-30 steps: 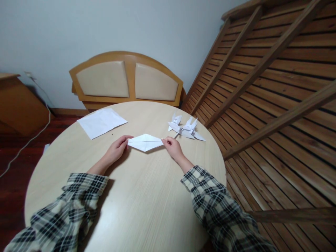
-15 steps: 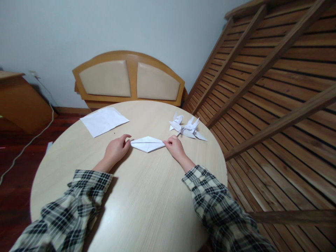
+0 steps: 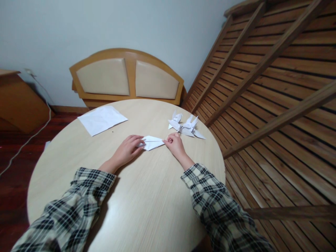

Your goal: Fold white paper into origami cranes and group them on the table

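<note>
A white folded paper (image 3: 152, 142), long and diamond-shaped with a crease along its middle, lies on the table between my hands. My left hand (image 3: 128, 148) rests over its left end, fingers stretched out and somewhat apart, hiding that tip. At the opposite end, my right hand (image 3: 175, 145) pinches the pointed tip between thumb and finger. Just beyond my right hand sit several white paper cranes (image 3: 187, 126), close together.
A flat white sheet of paper (image 3: 102, 119) lies at the far left of the round table (image 3: 147, 196). Behind the table stands a padded headboard (image 3: 132, 75). Wooden slats (image 3: 267, 105) lean along the right side. A cable (image 3: 34, 134) runs over the floor at left.
My left hand has moved right, from beside the folded paper's left tip to over its left part, and its fingers have stretched out. My right hand keeps its pinch.
</note>
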Available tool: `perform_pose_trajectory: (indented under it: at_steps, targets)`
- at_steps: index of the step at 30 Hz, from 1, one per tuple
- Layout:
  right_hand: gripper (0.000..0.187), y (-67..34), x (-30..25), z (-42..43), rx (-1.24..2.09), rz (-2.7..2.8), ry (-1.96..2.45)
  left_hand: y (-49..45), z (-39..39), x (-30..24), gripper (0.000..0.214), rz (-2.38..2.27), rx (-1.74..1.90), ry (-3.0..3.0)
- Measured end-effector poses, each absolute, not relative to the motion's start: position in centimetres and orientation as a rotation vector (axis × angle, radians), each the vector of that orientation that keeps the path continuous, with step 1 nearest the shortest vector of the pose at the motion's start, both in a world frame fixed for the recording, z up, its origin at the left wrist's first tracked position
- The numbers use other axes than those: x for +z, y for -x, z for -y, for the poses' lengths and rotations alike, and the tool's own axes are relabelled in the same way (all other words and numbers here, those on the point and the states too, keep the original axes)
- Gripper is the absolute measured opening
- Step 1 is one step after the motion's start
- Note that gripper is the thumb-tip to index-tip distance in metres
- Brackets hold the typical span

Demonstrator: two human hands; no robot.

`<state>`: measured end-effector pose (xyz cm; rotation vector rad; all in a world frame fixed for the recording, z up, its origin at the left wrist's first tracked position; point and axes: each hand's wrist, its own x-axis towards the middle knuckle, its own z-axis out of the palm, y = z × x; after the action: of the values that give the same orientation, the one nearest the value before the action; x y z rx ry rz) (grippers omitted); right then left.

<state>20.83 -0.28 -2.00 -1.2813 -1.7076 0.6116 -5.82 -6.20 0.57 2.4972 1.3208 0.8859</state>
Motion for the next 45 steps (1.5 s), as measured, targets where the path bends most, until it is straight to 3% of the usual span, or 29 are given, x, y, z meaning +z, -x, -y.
perform_pose_trajectory:
  at_steps: [5,8,12,20,45]
  targets:
    - [0.012,-20.9,-2.2,0.3,0.545,1.753,1.304,6.0,5.6,-0.9,0.031,-1.206,0.824,-2.557]
    - [0.017,-20.8,-1.7,0.9,0.355,1.864,1.29,6.1,5.4,-1.2,0.031,-1.196,0.81,-2.567]
    - [0.009,-20.4,-0.4,2.1,0.119,2.116,1.072,6.1,5.4,-1.0,0.03,-1.174,0.803,-2.578]
    - [0.015,-19.4,0.2,3.3,0.241,2.455,0.797,6.0,5.8,-0.5,0.028,-1.15,0.786,-2.653]
    - [0.007,-18.7,-0.8,2.9,0.312,2.397,0.889,5.5,6.0,-0.2,0.022,-1.252,0.838,-2.724]
